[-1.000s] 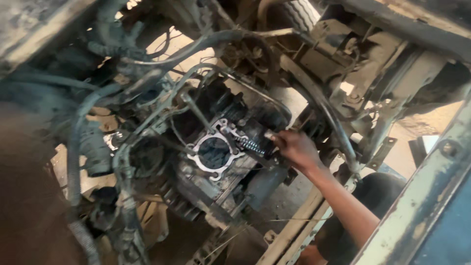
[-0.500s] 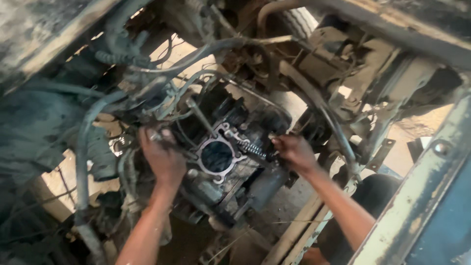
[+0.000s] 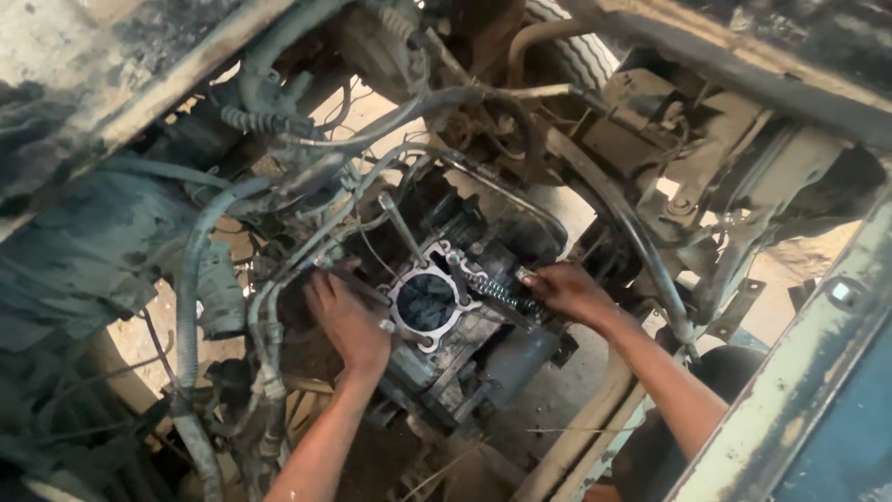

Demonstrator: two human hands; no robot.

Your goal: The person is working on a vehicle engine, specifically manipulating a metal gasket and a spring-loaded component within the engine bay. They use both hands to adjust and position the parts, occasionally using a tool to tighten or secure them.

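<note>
A dirty engine block [image 3: 483, 353] sits in the middle of a vehicle's open engine bay, with a round cylinder bore [image 3: 426, 302] ringed by a pale gasket face. My left hand [image 3: 348, 321] rests flat on the block's left side, fingers next to the bore's edge. My right hand [image 3: 567, 293] is closed around the end of a coiled metal spring [image 3: 502, 293] that lies beside the bore on the right. A long stud [image 3: 401, 225] sticks up just above the bore.
Grey hoses [image 3: 190, 279] and cables [image 3: 372, 130] crowd the left and top. A rusty frame rail [image 3: 799, 390] runs along the right edge. A tyre [image 3: 576, 51] shows at the top, sandy ground below.
My left hand came into view from below and settled on the block's left side. The right hand stays on the spring. The view has shifted slightly.
</note>
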